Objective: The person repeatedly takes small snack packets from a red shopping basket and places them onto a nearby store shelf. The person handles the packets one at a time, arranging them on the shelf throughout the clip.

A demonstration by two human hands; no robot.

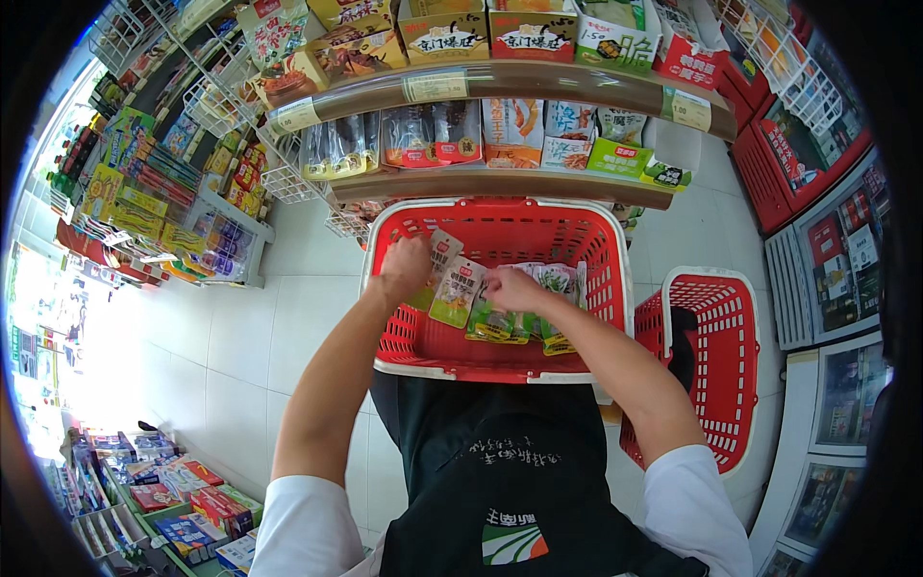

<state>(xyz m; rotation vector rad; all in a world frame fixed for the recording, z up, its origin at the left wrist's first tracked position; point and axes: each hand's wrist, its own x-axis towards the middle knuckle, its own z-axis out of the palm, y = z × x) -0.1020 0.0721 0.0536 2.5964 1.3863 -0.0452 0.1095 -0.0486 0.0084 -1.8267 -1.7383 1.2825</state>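
Note:
A red plastic shopping basket point(497, 364) with a white rim lies right in front of me, close against my dark apron. Inside its left part, my left hand point(407, 265) is closed at the edge of a white-and-green snack packet point(445, 251). A similar snack packet point(458, 292) leans beside it, tilted. My right hand point(513, 290) has its fingers curled at that second packet's right edge; the fingertips are partly hidden. Several more green snack packets point(555, 332) lie overlapping under and beyond the right hand.
Ahead stands a shelf rack point(505, 186) with boxed snacks on two tiers. A second red basket point(721, 360) is on the floor at right, near glass-fronted cabinets point(844, 404). Wire baskets point(288, 180) and a goods stand point(166, 209) are at left; boxed goods point(195, 505) lie lower left.

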